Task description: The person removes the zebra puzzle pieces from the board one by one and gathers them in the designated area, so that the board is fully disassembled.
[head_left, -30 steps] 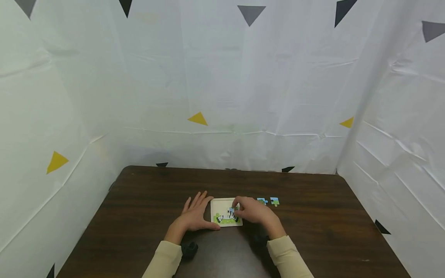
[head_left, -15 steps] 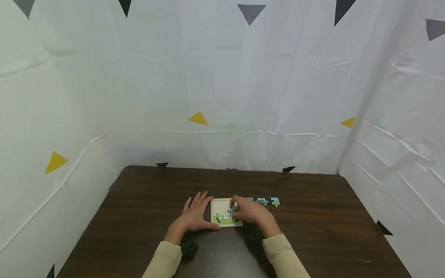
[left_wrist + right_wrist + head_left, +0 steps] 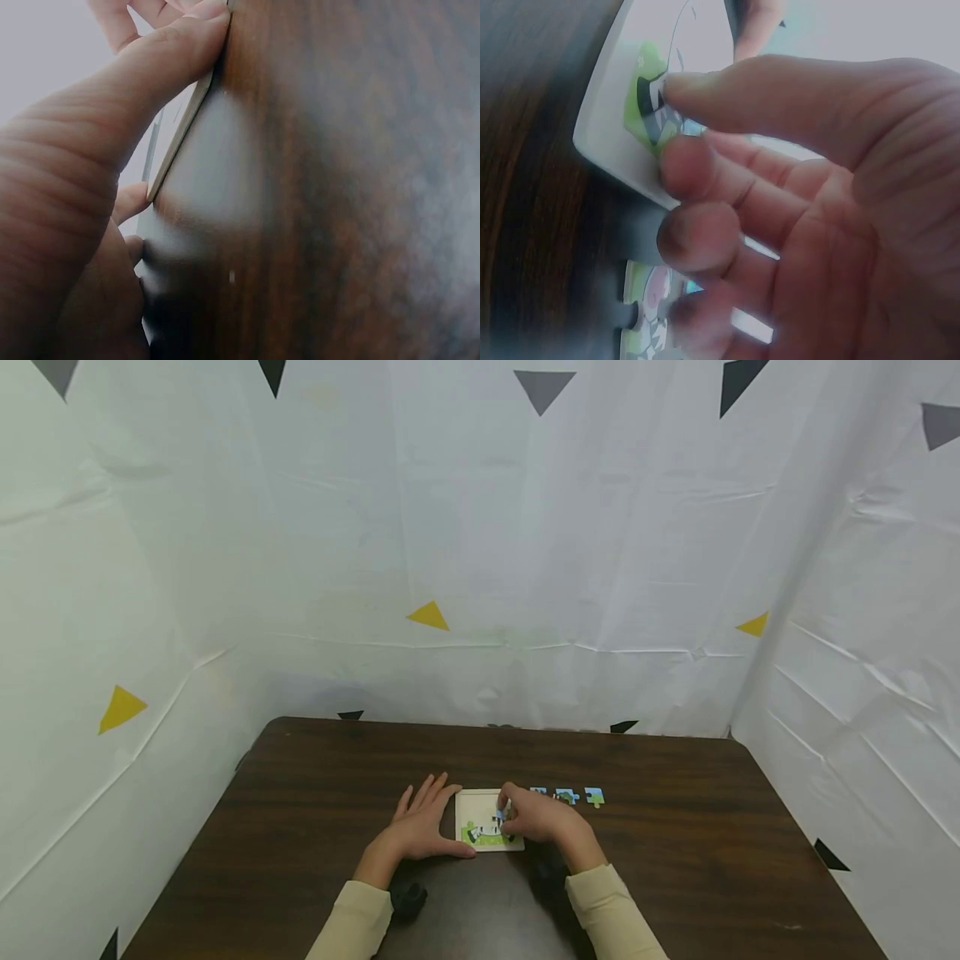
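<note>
Left hand (image 3: pixel 417 832) and right hand (image 3: pixel 546 818) block the tray (image 3: pixel 477 806) sideways; passage lies beyond it.

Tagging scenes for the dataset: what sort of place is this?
Probably a sheeted-off recording booth: white sheeting with triangles on three sides, a dark table, a puzzle board and loose pieces.

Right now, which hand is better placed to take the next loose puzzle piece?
Probably the right hand, once it releases the piece at its fingertips: the loose pieces lie just beyond it, right of the tray. The left hand brackets the tray's left side, farther from them.
</note>
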Available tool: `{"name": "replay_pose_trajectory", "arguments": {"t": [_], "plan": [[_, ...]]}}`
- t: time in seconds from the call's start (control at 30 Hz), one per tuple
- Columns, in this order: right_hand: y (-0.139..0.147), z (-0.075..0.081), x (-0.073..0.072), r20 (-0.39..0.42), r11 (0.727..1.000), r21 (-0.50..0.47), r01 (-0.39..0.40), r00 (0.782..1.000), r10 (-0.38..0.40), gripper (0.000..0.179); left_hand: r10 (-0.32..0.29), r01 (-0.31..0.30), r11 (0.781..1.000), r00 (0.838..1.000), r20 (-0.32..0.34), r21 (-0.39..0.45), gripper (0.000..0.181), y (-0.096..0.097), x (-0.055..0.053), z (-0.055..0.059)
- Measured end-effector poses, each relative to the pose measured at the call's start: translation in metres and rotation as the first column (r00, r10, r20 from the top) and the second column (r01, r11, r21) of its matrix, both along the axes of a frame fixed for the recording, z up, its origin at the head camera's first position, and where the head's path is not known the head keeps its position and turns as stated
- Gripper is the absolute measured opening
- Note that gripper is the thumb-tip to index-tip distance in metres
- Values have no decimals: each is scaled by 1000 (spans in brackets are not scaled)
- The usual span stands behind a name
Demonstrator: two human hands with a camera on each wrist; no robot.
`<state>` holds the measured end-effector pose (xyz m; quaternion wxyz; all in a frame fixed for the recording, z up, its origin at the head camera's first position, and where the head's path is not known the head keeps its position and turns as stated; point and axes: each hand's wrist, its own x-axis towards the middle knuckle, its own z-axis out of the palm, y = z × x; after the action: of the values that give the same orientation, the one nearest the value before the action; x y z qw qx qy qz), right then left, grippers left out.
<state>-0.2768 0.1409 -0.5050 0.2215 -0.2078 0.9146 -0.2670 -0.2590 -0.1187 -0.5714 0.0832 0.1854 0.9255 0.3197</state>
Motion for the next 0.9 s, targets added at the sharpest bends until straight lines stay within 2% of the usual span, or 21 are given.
{"name": "replay_pose_trajectory", "arguments": {"t": [0.17, 0.23, 0.47, 0.6, 0.73, 0.8, 0.9], "plan": [[-1, 2, -2, 8, 1000, -2, 13, 1000, -13, 27, -3, 3, 1000, 1000, -10, 10, 123, -2, 0, 0], [-2, 3, -3, 18, 1000, 5, 22, 1000, -22, 27, -5, 5, 1000, 1000, -21, 11, 123, -2, -1, -3], [-3, 5, -5, 67, 998, 33, 46, 997, -49, 28, -3, 3, 1000, 1000, 15, 4, 124, -1, -2, -5], [-3, 4, -4, 77, 999, 15, 32, 997, -33, 27, 8, -8, 1000, 1000, 28, 0, 126, -2, -2, -6], [-3, 4, -4, 82, 1000, -14, 25, 996, -24, 28, 8, -8, 1000, 1000, 2, -22, 124, -3, -4, -8], [-3, 5, -4, 85, 999, -23, 28, 996, -26, 28, 7, -7, 1000, 1000, 8, -19, 123, -3, -4, -5], [-4, 4, -4, 74, 999, -23, 38, 997, -36, 28, 14, -13, 1000, 1000, 25, -19, 125, -4, -5, -6]]}}
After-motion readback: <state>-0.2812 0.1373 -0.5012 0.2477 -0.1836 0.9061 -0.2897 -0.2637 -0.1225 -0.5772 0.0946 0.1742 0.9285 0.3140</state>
